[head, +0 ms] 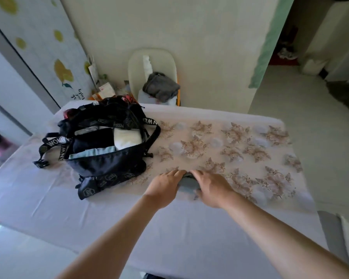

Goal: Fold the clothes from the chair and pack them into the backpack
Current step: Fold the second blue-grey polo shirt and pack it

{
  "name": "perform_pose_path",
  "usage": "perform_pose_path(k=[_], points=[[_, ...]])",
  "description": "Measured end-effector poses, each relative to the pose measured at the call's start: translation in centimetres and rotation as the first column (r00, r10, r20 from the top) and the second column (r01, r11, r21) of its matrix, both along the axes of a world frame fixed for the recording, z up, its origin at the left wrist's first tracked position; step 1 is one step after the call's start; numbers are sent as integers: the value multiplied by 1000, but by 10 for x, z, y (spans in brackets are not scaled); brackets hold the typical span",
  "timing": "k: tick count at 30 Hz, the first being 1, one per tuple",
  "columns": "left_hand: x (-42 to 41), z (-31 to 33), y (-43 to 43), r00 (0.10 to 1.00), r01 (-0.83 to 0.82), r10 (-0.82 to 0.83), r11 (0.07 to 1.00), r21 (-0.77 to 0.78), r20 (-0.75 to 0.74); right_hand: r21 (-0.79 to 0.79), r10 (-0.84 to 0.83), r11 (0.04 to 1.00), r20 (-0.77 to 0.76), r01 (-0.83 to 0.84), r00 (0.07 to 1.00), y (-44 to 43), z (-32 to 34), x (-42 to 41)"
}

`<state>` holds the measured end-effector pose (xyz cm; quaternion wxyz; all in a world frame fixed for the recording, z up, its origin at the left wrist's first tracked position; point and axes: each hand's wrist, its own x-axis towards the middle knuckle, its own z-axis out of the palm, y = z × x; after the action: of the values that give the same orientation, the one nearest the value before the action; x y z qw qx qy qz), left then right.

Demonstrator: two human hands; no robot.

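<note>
A black backpack [107, 146] stands unzipped on the table's left side, with white, dark and light-blue folded clothes showing inside. A small folded grey-blue garment [187, 183] lies on the table in front of me. My left hand [165, 186] rests on its left side and my right hand [212, 185] on its right side, and both mostly cover it. Behind the table stands a white chair [152, 63] with a crumpled grey garment [161, 86] on its seat and a white cloth against its back.
The table [189, 228] wears a white cloth with a floral panel [240, 146] on its right half. Boxes and papers sit by the wall left of the chair. A doorway opens at the right onto bare floor.
</note>
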<state>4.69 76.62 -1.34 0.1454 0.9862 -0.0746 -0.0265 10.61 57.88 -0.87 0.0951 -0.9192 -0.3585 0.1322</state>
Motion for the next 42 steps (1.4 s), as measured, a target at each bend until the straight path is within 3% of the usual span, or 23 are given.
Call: perform_pose_path(k=[8, 11, 14, 18, 21, 23, 25, 27, 28, 30, 32, 33, 35, 36, 38, 42], points=[[23, 56, 140, 989, -97, 98, 995, -14, 115, 108, 55, 991, 167, -73, 984, 142, 49, 34], [20, 61, 214, 982, -132, 147, 983, -130, 118, 100, 113, 986, 163, -130, 980, 219, 60, 45], [15, 59, 290, 957, -200, 246, 944, -263, 155, 92, 126, 987, 31, -129, 991, 293, 67, 58], [18, 55, 370, 872, -379, 461, 849, -370, 165, 200, -29, 975, -306, 94, 952, 371, 65, 69], [19, 36, 411, 862, -400, 463, 872, -282, 208, 242, -227, 883, -528, 401, 818, 410, 40, 68], [16, 17, 427, 910, -358, 390, 911, -206, 141, 157, -320, 845, -617, 511, 719, 429, 23, 62], [12, 1, 431, 940, -339, 329, 926, -168, -88, 48, -375, 871, -578, 489, 725, 440, 13, 56], [11, -11, 431, 917, -333, 287, 933, -136, -279, -44, -420, 884, -513, 465, 749, 446, 12, 52], [12, -14, 431, 911, -332, 282, 934, -130, -300, -100, -433, 894, -439, 437, 787, 448, 13, 51], [20, -16, 430, 916, -319, 286, 945, -76, -282, -195, -317, 937, -118, 291, 941, 450, 14, 52], [31, -9, 431, 934, -299, 292, 954, -5, -207, -119, -46, 990, 189, 70, 981, 451, 12, 51], [36, -5, 432, 953, -282, 284, 959, 33, -105, -47, 73, 997, 245, -63, 967, 452, 12, 50], [44, 6, 438, 950, -254, 240, 966, 48, 197, 3, 189, 981, 167, -193, 968, 457, 11, 47], [47, 9, 443, 910, -255, 235, 967, 16, 342, -24, 171, 985, 53, -170, 984, 460, 9, 46], [54, 12, 454, 841, -287, 278, 956, -53, 465, -133, 79, 986, -155, -100, 985, 464, 3, 42], [76, 12, 470, 923, -378, 375, 926, 18, 83, -208, 82, 974, -63, -93, 995, 470, -12, 33]])
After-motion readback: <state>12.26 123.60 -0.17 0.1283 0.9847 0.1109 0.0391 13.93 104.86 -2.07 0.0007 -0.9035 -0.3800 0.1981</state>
